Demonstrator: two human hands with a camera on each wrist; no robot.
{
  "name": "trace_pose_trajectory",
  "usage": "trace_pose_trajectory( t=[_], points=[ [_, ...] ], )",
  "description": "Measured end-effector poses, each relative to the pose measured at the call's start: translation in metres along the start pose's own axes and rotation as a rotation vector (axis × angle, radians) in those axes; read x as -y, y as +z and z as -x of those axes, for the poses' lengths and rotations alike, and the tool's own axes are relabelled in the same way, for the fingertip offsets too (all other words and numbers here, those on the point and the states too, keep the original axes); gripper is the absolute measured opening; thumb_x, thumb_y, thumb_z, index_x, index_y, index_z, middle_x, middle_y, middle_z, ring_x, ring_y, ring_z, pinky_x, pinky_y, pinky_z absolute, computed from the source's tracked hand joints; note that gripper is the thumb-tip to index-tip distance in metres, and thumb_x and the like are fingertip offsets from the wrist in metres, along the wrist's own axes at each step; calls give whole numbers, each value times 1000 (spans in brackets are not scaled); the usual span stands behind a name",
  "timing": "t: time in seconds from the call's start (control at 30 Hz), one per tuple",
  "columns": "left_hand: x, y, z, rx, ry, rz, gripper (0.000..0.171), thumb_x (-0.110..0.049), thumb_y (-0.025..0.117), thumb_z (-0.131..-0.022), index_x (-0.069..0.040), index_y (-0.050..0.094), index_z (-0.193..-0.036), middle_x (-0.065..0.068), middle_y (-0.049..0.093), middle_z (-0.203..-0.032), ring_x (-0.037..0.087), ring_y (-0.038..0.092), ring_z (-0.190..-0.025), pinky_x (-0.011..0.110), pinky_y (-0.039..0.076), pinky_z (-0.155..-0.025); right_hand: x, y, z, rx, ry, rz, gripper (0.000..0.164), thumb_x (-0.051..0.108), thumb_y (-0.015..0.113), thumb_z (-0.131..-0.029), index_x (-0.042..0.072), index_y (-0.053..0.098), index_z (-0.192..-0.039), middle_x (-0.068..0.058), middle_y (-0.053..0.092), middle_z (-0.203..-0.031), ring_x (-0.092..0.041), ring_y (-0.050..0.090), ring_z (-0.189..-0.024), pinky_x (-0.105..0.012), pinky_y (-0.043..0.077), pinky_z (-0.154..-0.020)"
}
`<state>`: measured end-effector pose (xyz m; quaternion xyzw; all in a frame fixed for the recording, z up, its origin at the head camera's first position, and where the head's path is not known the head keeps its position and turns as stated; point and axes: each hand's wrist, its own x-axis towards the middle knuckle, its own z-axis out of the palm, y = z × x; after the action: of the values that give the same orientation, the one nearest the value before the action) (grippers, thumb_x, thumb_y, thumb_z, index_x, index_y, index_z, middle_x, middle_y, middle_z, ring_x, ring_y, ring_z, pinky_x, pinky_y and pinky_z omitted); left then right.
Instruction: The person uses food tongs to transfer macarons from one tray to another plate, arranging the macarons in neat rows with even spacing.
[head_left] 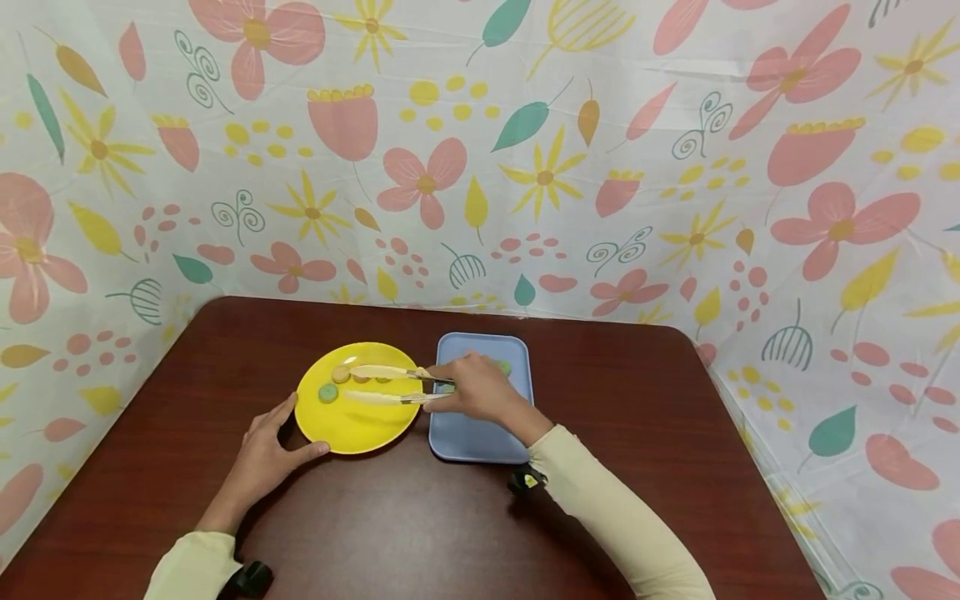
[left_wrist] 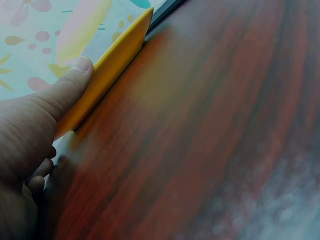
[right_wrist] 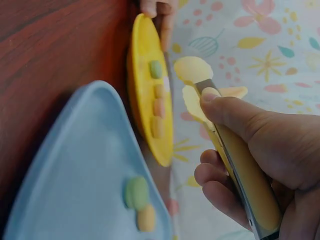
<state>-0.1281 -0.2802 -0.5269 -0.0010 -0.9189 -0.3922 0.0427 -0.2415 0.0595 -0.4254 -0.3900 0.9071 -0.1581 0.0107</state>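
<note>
My left hand (head_left: pixel 262 462) holds the rim of a round yellow plate (head_left: pixel 367 433), thumb at the near edge and fingers at the left. In the left wrist view the thumb (left_wrist: pixel 70 87) lies along the plate's outer side. My right hand (head_left: pixel 480 387) grips tongs (head_left: pixel 382 372) with cream-coloured tips, spread apart over the plate with nothing between them. On the plate sit a green macaron (head_left: pixel 327 392), a yellowish macaron (head_left: pixel 341 373) and others in a row, partly hidden by the tongs. A blue tray (head_left: pixel 480 437) beneath my right hand bears a green macaron (right_wrist: pixel 136 192) and a yellow macaron (right_wrist: pixel 146 218).
Plate and tray stand side by side on a dark brown wooden table (head_left: pixel 420 533). Behind the table hangs a flower-printed cloth (head_left: pixel 465 250), reaching round both sides. A black strap device (head_left: pixel 527 478) sits at the right wrist.
</note>
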Motion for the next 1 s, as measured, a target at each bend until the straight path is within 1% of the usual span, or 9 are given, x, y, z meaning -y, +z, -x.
trace_pose_trajectory(
  t=[0.1,0.13,0.2,0.33,0.47,0.6,0.7,0.77,1.0],
  points=[
    [-1,0,0,1,-1,3,114,-51,85,-81,-3,22,-163,29,29,-162,50,28,-140,74,27,-103,-4,-15,13,-19,21,10,56,43,86,-82,18,73,-130,-2,72,-85,-13,52,-63,-28,40,-54],
    [0,-1,0,-1,-1,3,114,-51,85,-81,-3,22,-163,29,29,-162,50,28,-140,74,27,-103,-5,-20,16,-26,28,23,57,44,86,-82,18,73,-131,-2,69,-81,-11,50,-62,-27,38,-54],
    [0,-1,0,-9,0,-3,114,-51,85,-80,-2,22,-162,29,30,-162,50,28,-139,74,28,-102,-9,-28,23,-42,39,30,57,44,86,-81,18,73,-130,0,69,-80,-8,48,-58,-24,36,-53],
    [1,-1,0,-4,-6,-8,115,-53,84,-81,-3,21,-163,29,29,-162,50,28,-140,74,30,-102,-20,-40,37,-54,66,51,60,47,85,-82,19,70,-134,3,66,-65,-5,35,-50,-24,29,-49],
    [1,0,0,1,-15,-4,115,-53,84,-80,-3,21,-163,30,29,-162,50,28,-139,75,30,-101,-32,-50,49,-52,94,74,61,49,84,-82,19,71,-133,1,66,-61,-7,36,-50,-25,30,-50],
    [3,1,-1,1,-12,-13,115,-54,84,-80,-2,21,-162,30,29,-162,51,29,-139,75,29,-101,-45,-54,62,-61,144,80,61,50,85,-80,16,73,-129,1,67,-65,-7,38,-53,-26,30,-51],
    [4,1,-2,6,-7,-21,116,-55,83,-80,-2,21,-162,30,29,-162,52,28,-139,75,28,-102,-54,-55,72,-53,197,57,62,50,85,-81,15,72,-131,4,51,-52,-9,30,-50,-26,25,-49],
    [4,1,-2,9,-5,-22,117,-55,84,-80,-1,20,-162,31,28,-162,52,28,-139,75,28,-102,-59,-55,78,-50,221,39,62,48,85,-82,15,72,-132,5,44,-50,-9,27,-49,-26,24,-48],
    [3,1,-3,9,-3,-20,117,-54,84,-80,-1,20,-162,31,29,-161,52,28,-139,74,27,-103,-68,-48,93,-50,254,17,60,43,86,-82,16,71,-133,9,48,-53,-9,32,-46,-26,29,-48]
  ],
)
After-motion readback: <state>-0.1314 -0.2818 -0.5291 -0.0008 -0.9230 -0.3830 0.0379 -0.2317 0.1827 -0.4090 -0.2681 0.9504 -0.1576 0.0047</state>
